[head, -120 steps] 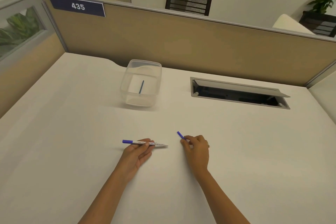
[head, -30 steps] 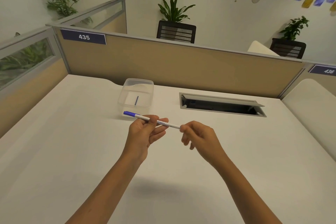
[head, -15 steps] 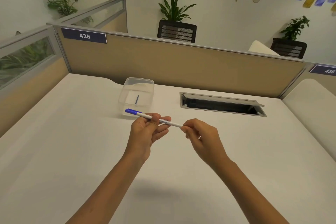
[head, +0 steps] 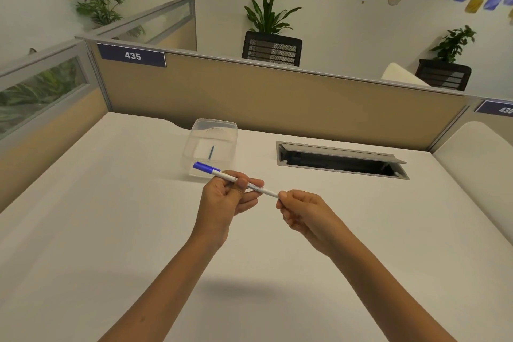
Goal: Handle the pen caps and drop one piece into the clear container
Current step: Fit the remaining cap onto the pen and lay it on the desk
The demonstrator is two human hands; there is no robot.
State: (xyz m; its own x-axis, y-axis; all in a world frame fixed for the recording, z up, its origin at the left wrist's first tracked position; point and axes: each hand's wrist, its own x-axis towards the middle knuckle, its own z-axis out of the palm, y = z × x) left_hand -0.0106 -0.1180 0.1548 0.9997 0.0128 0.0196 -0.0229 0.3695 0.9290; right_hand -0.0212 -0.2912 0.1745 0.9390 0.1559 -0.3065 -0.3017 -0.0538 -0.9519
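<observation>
Above the desk, my left hand [head: 223, 204] grips the middle of a white pen [head: 226, 176], which slants up to the left. The pen carries a blue cap [head: 205, 167] on its left end. My right hand [head: 305, 212] has its fingertips pinched on the pen's right end; whatever lies under those fingers is hidden. The clear container [head: 194, 151] stands on the desk just beyond the pen's capped end. A thin blue piece [head: 211, 152] lies inside it.
An open cable hatch [head: 341, 159] is sunk into the white desk [head: 111, 230] at the right of the container. A tan partition [head: 277, 97] closes off the back and left sides. Potted plants stand behind it.
Four seconds ago the pen lay on the desk under my left hand and my right hand held a small blue piece. Both hands have since lifted; my right fingers stay at the pen's right end.
</observation>
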